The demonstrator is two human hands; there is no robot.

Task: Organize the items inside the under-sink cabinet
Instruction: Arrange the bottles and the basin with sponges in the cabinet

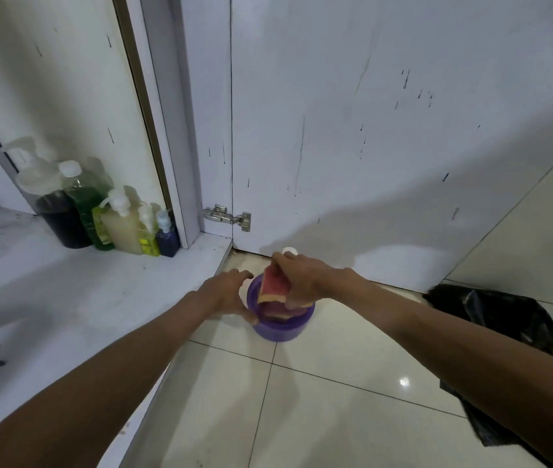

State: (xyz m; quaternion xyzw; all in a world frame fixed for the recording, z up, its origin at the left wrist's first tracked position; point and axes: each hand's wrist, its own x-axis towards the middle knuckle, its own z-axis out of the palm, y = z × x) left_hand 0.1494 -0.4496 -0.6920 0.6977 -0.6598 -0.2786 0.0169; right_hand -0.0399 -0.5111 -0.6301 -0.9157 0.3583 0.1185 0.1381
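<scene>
A small purple tub [280, 327] stands on the floor tiles in front of the open cabinet. My right hand [305, 276] holds a pink and yellow sponge [272, 285] upright over the tub's mouth; more sponges [281, 312] lie inside it. My left hand [231, 292] rests on the tub's left rim with its thumb over the edge. Inside the cabinet, several bottles [106, 211] stand grouped in the right back corner: a dark one, a green one, a pale pump bottle, a yellow one and a small blue one.
The white cabinet floor [65, 282] stretches left of the tub. The open cabinet door [369, 146] stands behind it on a metal hinge [227, 216]. A black plastic bag [504, 332] lies on the tiles at right. A white cap [290, 250] shows behind my right hand.
</scene>
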